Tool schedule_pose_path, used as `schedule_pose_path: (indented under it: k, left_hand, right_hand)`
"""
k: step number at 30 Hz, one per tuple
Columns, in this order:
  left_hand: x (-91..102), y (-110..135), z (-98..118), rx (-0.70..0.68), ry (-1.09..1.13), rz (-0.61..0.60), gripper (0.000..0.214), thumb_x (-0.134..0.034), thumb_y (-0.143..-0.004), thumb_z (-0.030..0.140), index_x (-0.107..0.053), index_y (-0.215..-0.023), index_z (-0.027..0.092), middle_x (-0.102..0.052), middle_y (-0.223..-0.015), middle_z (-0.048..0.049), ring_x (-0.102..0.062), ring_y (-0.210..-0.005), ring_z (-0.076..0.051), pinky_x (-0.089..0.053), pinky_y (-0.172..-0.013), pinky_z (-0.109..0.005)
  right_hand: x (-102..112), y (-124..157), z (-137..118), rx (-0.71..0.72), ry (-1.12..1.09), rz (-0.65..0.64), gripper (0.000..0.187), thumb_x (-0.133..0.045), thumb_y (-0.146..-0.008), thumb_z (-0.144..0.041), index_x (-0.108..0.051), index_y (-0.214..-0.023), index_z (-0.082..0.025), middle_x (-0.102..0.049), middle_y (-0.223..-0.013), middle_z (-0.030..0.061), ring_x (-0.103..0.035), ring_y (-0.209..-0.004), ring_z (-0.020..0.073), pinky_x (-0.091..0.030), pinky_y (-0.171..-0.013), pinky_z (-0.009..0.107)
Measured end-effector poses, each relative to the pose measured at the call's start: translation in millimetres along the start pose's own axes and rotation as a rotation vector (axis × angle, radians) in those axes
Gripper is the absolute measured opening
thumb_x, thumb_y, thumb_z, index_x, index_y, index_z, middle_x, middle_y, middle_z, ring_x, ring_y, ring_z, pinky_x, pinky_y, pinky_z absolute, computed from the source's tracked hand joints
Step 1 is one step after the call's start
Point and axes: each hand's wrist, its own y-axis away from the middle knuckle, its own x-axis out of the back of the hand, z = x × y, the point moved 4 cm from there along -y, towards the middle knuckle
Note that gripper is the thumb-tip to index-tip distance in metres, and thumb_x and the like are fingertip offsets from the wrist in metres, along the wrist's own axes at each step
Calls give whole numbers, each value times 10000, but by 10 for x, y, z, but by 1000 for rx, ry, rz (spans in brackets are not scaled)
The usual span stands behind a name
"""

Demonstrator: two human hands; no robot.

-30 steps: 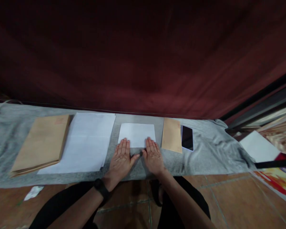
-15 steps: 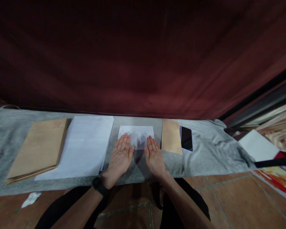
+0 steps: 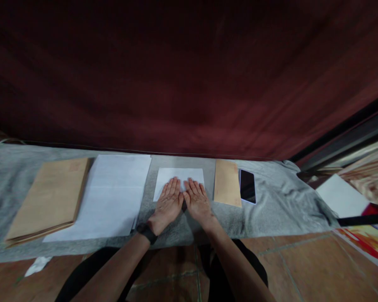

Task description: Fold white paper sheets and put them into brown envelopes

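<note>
A small white sheet of paper (image 3: 164,175), looking folded, lies flat on the grey cloth in front of me. My left hand (image 3: 169,203) rests palm down on its near left part, fingers stretched out. On the right part lies my right hand (image 3: 197,201), also flat with the fingers extended. The two thumbs nearly meet at the middle. My hands cover the sheet's near edge. To the right of it is a brown envelope (image 3: 227,183), with a dark-screened phone (image 3: 247,186) beside that.
A stack of large white paper (image 3: 113,197) lies at the left, partly under a pile of brown envelopes (image 3: 48,197). The grey cloth (image 3: 280,205) covers the surface. A dark red curtain (image 3: 189,84) hangs behind. Crumpled tissue (image 3: 38,266) lies on the tiled floor (image 3: 305,264).
Both hands have slid inward over the white sheet, from its two sides to its middle, so the thumbs are now close together. The other things have stayed in place.
</note>
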Motion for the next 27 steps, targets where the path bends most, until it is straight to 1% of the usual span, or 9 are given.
schedule_pose_path:
  k: [6, 12, 14, 16, 18, 21, 23, 24, 27]
  left_hand:
    - [48, 5, -153, 86, -54, 5, 610, -278, -993, 283, -374, -1512, -23, -317, -1616, -221, -235, -1536, -284, -232, -1255, -460]
    - [111, 28, -309, 181, -110, 14, 623, -304, -984, 296, -380, -1510, -30, -335, -1604, -227, -292, -1517, -291, -253, -1244, -451]
    - [149, 14, -329, 205, -131, 31, 621, -298, -981, 286, -405, -1485, -62, -370, -1580, -249, -327, -1501, -313, -262, -1239, -462]
    - [214, -25, -323, 222, -143, 76, 616, -282, -983, 279, -432, -1459, -83, -425, -1544, -266, -356, -1486, -326, -261, -1237, -479]
    - [285, -95, -273, 187, -122, 126, 605, -267, -990, 276, -441, -1464, -56, -450, -1539, -243, -357, -1489, -310, -254, -1242, -483]
    - [329, -235, -124, 29, -44, 134, 577, -253, -1005, 270, -435, -1497, 29, -421, -1586, -159, -315, -1514, -252, -237, -1258, -450]
    - [295, -322, -33, -52, -8, 95, 561, -253, -1008, 255, -449, -1494, 56, -420, -1593, -130, -309, -1518, -225, -237, -1262, -428]
    - [261, -358, -5, -67, 0, 71, 555, -254, -1007, 243, -459, -1489, 58, -431, -1587, -128, -319, -1513, -220, -244, -1261, -422]
    - [133, -431, 13, -48, -2, 14, 552, -254, -1001, 220, -477, -1475, 48, -454, -1570, -140, -346, -1501, -231, -259, -1255, -433]
  right_hand:
    - [-4, 34, 138, -85, 92, 87, 559, -332, -1083, -382, -373, -1549, -74, -369, -1601, 157, -365, -1487, 265, -272, -1217, 437]
    - [27, 63, 240, -156, 122, 104, 556, -366, -1074, -365, -414, -1522, -39, -421, -1568, 192, -427, -1445, 297, -321, -1189, 441]
    - [42, 54, 255, -187, 112, 93, 547, -355, -1076, -353, -441, -1504, -22, -434, -1557, 206, -437, -1437, 304, -328, -1184, 440]
    - [76, 14, 266, -225, 83, 96, 544, -322, -1080, -341, -459, -1487, -7, -451, -1544, 219, -435, -1439, 302, -327, -1184, 444]
    - [121, -64, 256, -232, 30, 105, 542, -280, -1085, -329, -453, -1494, -20, -451, -1550, 204, -408, -1458, 289, -311, -1194, 451]
    - [165, -229, 186, -170, -79, 84, 527, -236, -1088, -314, -427, -1525, -89, -420, -1587, 138, -341, -1499, 250, -274, -1220, 448]
    - [160, -329, 122, -130, -135, 46, 519, -221, -1090, -309, -429, -1531, -129, -409, -1600, 99, -316, -1512, 228, -260, -1232, 436]
    - [148, -368, 91, -114, -153, 25, 516, -217, -1091, -309, -433, -1530, -144, -414, -1599, 84, -314, -1512, 221, -258, -1236, 431]
    - [81, -434, 17, -84, -161, -27, 508, -219, -1093, -315, -452, -1521, -173, -438, -1585, 61, -325, -1507, 218, -251, -1242, 435]
